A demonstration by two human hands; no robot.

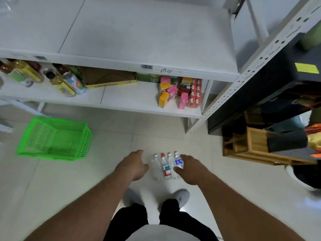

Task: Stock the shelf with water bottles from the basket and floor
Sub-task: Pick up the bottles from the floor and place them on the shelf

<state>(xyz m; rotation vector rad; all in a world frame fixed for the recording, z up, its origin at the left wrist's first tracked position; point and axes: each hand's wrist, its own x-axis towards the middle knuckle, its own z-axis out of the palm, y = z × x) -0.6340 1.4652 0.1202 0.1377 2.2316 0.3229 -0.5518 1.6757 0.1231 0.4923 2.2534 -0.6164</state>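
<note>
While the white shelf [139,40] fills the top of the view, a green basket [55,138] lies on the floor [69,180] at left, well apart from four water bottles [167,166] standing between both hands. Left hand [133,165] hangs open beside them; right hand [190,168] touches the blue-labelled bottle [178,162], fingers loosely spread.

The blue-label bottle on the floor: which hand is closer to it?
Right. The right hand touches the blue-label bottle; the left hand is across the row, three bottles away.
</note>
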